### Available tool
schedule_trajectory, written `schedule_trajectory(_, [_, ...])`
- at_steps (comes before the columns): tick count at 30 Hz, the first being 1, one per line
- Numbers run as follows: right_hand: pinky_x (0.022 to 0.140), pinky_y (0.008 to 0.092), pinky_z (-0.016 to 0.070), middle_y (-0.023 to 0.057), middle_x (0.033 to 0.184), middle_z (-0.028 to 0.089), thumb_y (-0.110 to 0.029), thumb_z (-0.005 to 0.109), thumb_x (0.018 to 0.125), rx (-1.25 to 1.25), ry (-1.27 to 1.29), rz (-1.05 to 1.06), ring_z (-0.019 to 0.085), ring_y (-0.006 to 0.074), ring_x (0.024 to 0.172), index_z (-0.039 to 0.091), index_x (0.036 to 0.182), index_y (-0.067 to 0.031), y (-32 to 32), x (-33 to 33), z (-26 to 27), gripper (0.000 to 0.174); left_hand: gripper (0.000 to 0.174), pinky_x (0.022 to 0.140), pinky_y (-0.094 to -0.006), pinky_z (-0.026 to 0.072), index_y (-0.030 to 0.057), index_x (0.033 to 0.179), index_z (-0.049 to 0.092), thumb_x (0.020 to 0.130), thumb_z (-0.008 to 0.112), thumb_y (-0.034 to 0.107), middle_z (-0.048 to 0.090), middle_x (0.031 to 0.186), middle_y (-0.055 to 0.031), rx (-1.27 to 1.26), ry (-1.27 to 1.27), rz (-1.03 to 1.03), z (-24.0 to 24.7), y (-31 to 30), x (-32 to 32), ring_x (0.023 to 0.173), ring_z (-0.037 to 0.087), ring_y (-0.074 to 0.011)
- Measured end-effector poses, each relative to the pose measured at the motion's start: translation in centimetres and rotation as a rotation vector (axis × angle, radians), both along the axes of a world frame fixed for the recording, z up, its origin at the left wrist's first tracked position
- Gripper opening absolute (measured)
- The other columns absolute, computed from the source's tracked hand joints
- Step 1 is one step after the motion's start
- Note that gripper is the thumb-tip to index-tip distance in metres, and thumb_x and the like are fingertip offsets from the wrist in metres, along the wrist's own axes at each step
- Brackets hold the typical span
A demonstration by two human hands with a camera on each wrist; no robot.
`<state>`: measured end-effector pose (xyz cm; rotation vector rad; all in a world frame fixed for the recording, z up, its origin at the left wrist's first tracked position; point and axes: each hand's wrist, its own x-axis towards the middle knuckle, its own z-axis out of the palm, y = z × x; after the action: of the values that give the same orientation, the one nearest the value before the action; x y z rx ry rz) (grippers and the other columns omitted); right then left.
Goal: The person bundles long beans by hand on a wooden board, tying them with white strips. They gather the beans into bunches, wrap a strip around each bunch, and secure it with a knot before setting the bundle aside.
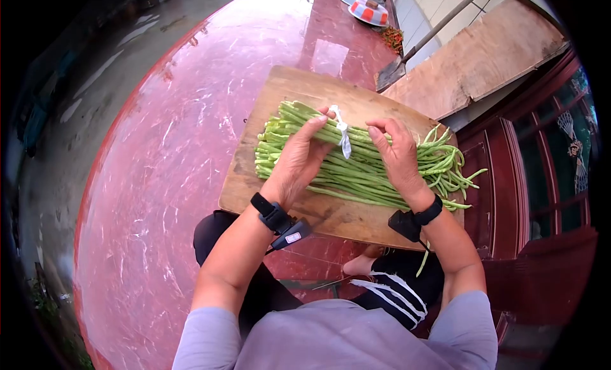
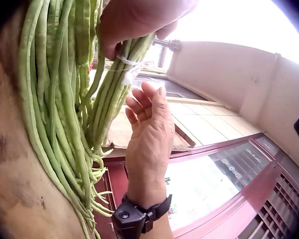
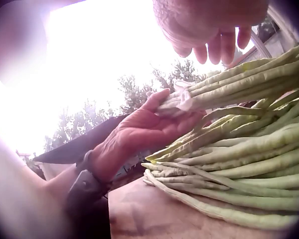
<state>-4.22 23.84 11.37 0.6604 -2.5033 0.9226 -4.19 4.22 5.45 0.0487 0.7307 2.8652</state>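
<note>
Step in hand, as I judge it from my remote station: handling the white tie (image 1: 344, 139) around a small bundle of long green beans (image 2: 109, 102). My left hand (image 1: 300, 155) grips that bundle close to the tie, raised over the loose beans (image 1: 366, 179). My right hand (image 1: 401, 159) is released, fingers loosely bent, near but apart from the tie. The loose beans lie along the wooden board (image 1: 318, 83), thin ends crossing its right edge. Next move calls for steady left support, light right fingertips. Container: checked basin (image 1: 369, 15) beyond the board's far edge; contents unclear.
</note>
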Motion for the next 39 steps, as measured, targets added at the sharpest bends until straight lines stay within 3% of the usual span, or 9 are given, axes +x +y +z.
schedule_trajectory(1, [0.082,0.0377,0.0459,0.0073,0.092,0.063,-0.019,0.068,0.087,-0.116,-0.033,0.015,0.061,0.0265,0.089,0.066,0.099,-0.0076,-0.6,-0.1,0.3,0.017,0.037,0.101,-0.0416,0.0445,0.0058,0.126,0.054,0.092,0.063,0.016,0.059,0.117,-0.0055,-0.018,0.003,-0.001,0.1,0.0,0.1,0.112,0.056,-0.0190])
schedule_trajectory(7, [0.074,0.0361,0.0477,0.0084,0.085,0.063,-0.017,0.071,0.087,0.272,0.331,0.137,0.062,0.0226,0.082,0.065,0.095,-0.0067,-2.3,-0.5,0.9,0.014,0.030,0.100,-0.0405,0.0451,0.0055,0.122,0.056,0.093,0.060,0.011,0.060,0.119,-0.0071,-0.088,0.059,-0.011,0.7,-0.2,0.5,0.114,0.055,-0.0202])
schedule_trajectory(13, [0.069,0.0244,0.0494,0.0038,0.084,0.066,-0.015,0.062,0.096,-0.734,-0.129,0.143,0.061,0.0102,0.075,0.059,0.100,-0.0043,-2.7,0.3,3.8,0.012,0.028,0.100,-0.0414,0.0455,0.0061,0.119,0.056,0.091,0.056,0.006,0.060,0.118,-0.0086,-0.109,0.061,0.000,-0.6,-0.7,0.3,0.113,0.056,-0.0214])
schedule_trajectory(16, [0.069,0.0208,0.0500,0.0040,0.087,0.067,-0.015,0.058,0.099,-0.752,-0.115,0.154,0.060,0.0069,0.074,0.057,0.102,-0.0032,-2.5,0.7,6.1,0.012,0.026,0.099,-0.0417,0.0463,0.0062,0.118,0.056,0.092,0.056,0.006,0.059,0.117,-0.0089,-0.079,0.067,-0.007,-0.5,-0.7,0.3,0.112,0.056,-0.0219])
schedule_trajectory(23, [0.062,0.0220,0.0537,0.0101,0.091,0.068,-0.016,0.056,0.100,-0.807,-0.055,0.158,0.065,0.0126,0.079,0.053,0.107,-0.0035,-1.9,-0.3,6.9,0.014,0.028,0.100,-0.0426,0.0474,0.0062,0.120,0.053,0.096,0.061,0.018,0.059,0.118,-0.0101,0.000,-0.052,-0.029,-1.1,-0.8,-0.6,0.113,0.056,-0.0244])
schedule_trajectory(32, [0.063,0.0264,0.0593,0.0221,0.108,0.066,-0.018,0.052,0.102,-0.761,0.549,-0.022,0.068,0.0269,0.099,0.044,0.113,-0.0055,0.0,2.6,9.8,0.019,0.034,0.103,-0.0451,0.0456,0.0055,0.115,0.054,0.091,0.069,0.024,0.058,0.117,-0.0126,0.261,0.020,-0.010,1.6,-2.3,-2.0,0.114,0.055,-0.0267])
schedule_trajectory(34, [0.069,0.0323,0.0619,0.0300,0.124,0.057,-0.019,0.050,0.102,-0.697,0.758,-0.014,0.062,0.0368,0.113,0.041,0.114,-0.0026,1.3,4.0,10.9,0.022,0.032,0.103,-0.0453,0.0451,0.0054,0.114,0.055,0.091,0.070,0.022,0.058,0.117,-0.0129,0.259,0.066,-0.017,1.8,-3.0,-2.7,0.113,0.055,-0.0271])
schedule_trajectory(38, [0.072,0.0348,0.0624,0.0328,0.129,0.052,-0.019,0.048,0.103,-0.587,0.923,-0.101,0.058,0.0394,0.117,0.045,0.113,-0.0004,3.2,8.3,12.8,0.021,0.025,0.104,-0.0451,0.0436,0.0049,0.106,0.058,0.090,0.070,0.020,0.060,0.112,-0.0119,0.276,-0.009,0.019,1.1,-3.0,-3.9,0.113,0.055,-0.0266])
schedule_trajectory(39, [0.074,0.0360,0.0625,0.0328,0.129,0.052,-0.018,0.049,0.102,-0.567,0.914,-0.131,0.057,0.0398,0.117,0.046,0.114,0.0006,3.4,9.2,12.3,0.022,0.052,0.109,-0.0456,0.0355,0.0007,0.122,0.048,0.087,0.073,0.030,0.050,0.129,-0.0185,0.163,0.054,0.076,0.9,-2.7,-4.1,0.123,0.046,-0.0293])
